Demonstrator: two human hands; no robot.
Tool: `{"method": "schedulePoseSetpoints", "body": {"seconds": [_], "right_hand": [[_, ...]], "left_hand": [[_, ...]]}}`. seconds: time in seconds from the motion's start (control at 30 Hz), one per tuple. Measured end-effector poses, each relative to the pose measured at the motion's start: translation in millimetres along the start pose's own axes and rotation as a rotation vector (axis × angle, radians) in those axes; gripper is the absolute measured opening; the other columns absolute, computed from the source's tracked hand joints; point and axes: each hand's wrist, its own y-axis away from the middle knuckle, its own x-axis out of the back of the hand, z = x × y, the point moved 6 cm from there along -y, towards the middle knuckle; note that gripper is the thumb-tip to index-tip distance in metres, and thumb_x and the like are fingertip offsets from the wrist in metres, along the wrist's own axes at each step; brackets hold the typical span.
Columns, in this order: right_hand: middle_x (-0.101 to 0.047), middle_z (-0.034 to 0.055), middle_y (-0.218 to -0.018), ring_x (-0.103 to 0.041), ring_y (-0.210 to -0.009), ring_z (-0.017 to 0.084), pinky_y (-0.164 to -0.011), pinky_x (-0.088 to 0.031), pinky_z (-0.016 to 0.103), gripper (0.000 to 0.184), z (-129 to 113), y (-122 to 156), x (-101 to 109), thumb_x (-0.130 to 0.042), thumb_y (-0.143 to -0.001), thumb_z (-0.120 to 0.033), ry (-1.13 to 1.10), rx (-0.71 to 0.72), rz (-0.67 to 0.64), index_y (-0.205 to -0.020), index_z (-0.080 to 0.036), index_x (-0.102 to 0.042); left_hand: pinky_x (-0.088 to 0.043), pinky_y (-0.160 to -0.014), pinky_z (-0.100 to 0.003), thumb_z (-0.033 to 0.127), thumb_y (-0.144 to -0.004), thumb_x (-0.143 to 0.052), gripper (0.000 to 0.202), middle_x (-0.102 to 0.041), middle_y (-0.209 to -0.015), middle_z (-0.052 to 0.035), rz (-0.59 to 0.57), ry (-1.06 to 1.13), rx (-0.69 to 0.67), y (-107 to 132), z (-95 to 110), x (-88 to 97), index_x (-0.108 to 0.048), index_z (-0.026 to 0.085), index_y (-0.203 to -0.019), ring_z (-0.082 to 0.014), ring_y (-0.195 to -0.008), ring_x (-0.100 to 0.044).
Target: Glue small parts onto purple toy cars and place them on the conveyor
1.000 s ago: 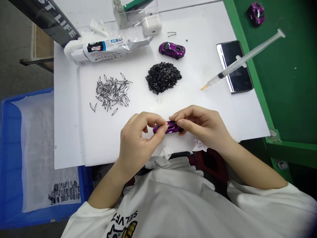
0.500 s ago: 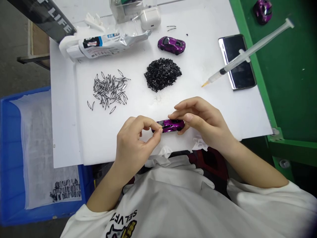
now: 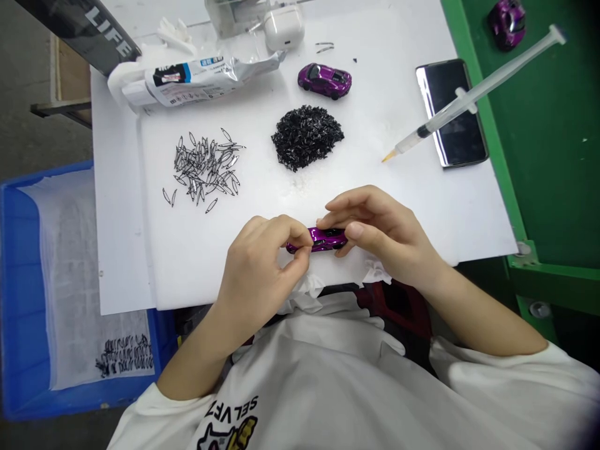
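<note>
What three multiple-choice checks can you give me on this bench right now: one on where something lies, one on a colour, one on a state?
1. Where is the syringe?
A. Over the phone
B. In the blue bin
C. On the black pile

2. What colour is the toy car in hand?
A. Green
B. White
C. Purple

3. How is that car held?
A. By one hand
B. By both hands
C. Not held

1: A, its barrel crosses the phone.
2: C, its glossy body shows purple.
3: B, the left hand and right hand pinch it from either end.
</note>
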Motion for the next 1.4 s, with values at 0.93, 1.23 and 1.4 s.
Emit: {"method": "schedulePoseSetpoints", "body": {"seconds": [0.93, 1.23, 1.4], "right_hand": [[-0.063, 0.0033, -0.096, -0.060, -0.085, 0.014, -0.064, -0.050, 0.023, 0.016, -2.6, 4.6, -1.1, -0.051, -0.091, -0.029, 0.306, 0.037, -0.021, -0.099, -0.018, -0.060], [-0.060, 0.0100, -0.104, -0.053, -0.100, 0.024, -0.089, -0.045, 0.040, 0.030, -22.0, 9.8, -17.5, -0.051, -0.081, -0.014, 1.009, 0.355, -0.057, -0.110, -0.012, -0.053], [-0.062, 0.0084, -0.088, -0.053, -0.082, 0.022, -0.081, -0.045, 0.038, 0.026, -32.4, 23.8, -8.8, -0.048, -0.080, -0.014, 1.241, 0.254, 0.041, -0.105, -0.010, -0.055]], "left_hand": [[-0.041, -0.089, -0.041, 0.009, -0.074, -0.055, 0.041, -0.063, -0.100, -0.0014, -0.116, 0.018, 0.063, 5.7, -16.6, -16.9, -0.051, 0.022, -0.112, -0.0221, -0.101, -0.052], [-0.041, -0.089, -0.041, 0.021, -0.077, -0.055, 0.042, -0.061, -0.109, -0.0033, -0.146, 0.122, 0.031, 5.6, -27.8, -15.0, -0.046, 0.024, -0.117, -0.0220, -0.100, -0.052], [-0.039, -0.088, -0.043, 0.032, -0.084, -0.048, 0.036, -0.056, -0.122, -0.0059, -0.078, 0.268, 0.050, 10.0, -38.5, -12.7, -0.046, 0.026, -0.119, -0.0258, -0.103, -0.053]]}}
